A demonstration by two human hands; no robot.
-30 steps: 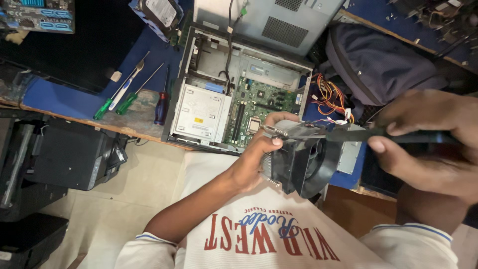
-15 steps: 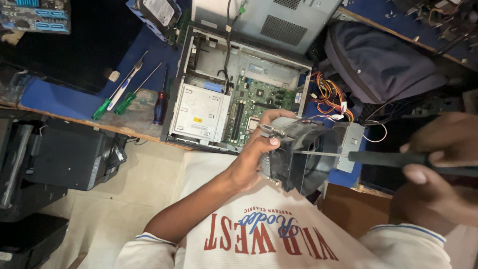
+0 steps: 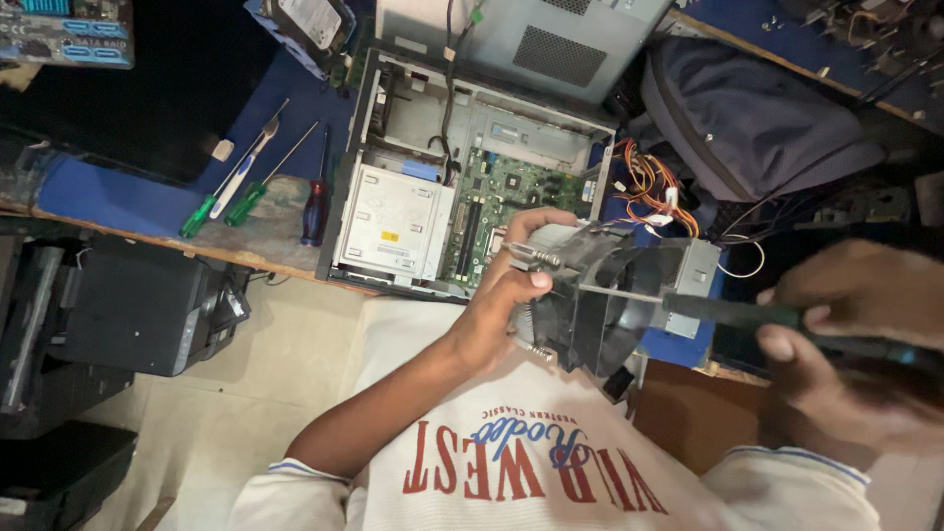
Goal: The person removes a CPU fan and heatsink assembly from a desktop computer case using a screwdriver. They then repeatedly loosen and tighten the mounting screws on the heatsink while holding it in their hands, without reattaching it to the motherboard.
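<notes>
Above the open computer case (image 3: 462, 197), left hand (image 3: 506, 290) grips the cooler fan (image 3: 600, 295), right hand (image 3: 836, 344) clasps the screwdriver (image 3: 708, 307); keep its tip square and steady.

Open PC case (image 3: 393, 211) fills mid tabletop (image 3: 108, 192); its inside is crowded w/ drive cage and board, cables hanging in. Left of it, three screwdrivers (image 3: 261, 182) lie close together, bare blue strip beyond them is free. Right side blocked by wire bundle (image 3: 649, 187) and grey backpack (image 3: 747, 123). Cooler fan (image 3: 600, 295) held btwn body and case edge; gap under it prob. tight, view blurred.
</notes>
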